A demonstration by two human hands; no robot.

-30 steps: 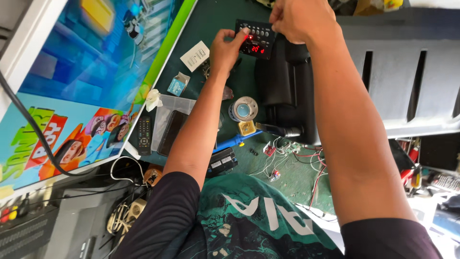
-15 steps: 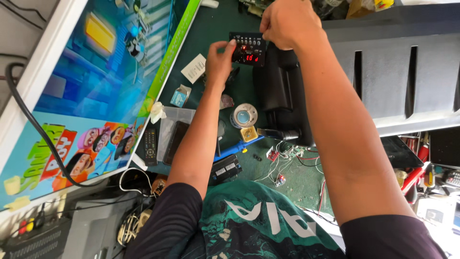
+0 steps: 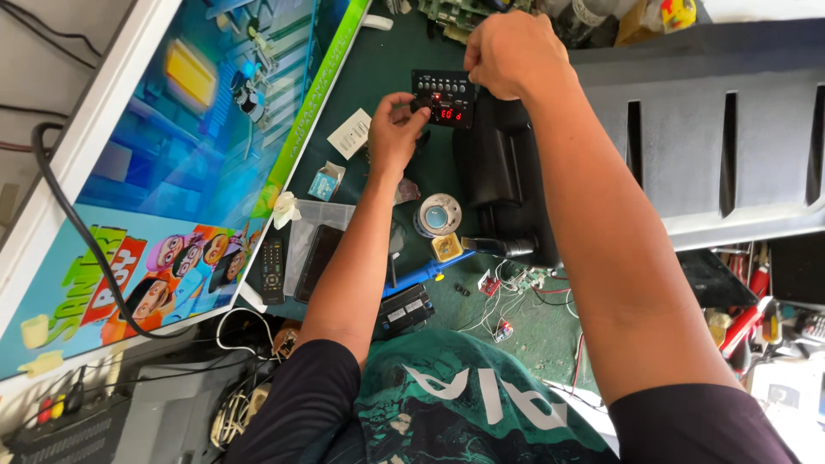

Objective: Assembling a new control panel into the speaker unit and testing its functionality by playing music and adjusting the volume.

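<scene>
A large flat screen (image 3: 172, 172) showing a bright cartoon fills the left of the frame, lying tilted along the green bench (image 3: 387, 77). Below it, near the screen's lower edge, lie a black remote (image 3: 272, 269) and a dark phone (image 3: 319, 262). At upper centre, the left hand (image 3: 397, 129) pinches the left edge of a small black control panel (image 3: 443, 98) with a red lit display, fingers curled closed on it. A solder reel (image 3: 439, 214) sits just below. The right hand (image 3: 509, 51) is closed in a fist at the panel's upper right corner; what its grip holds cannot be seen. A grey slotted casing (image 3: 713, 137) spans the right.
</scene>
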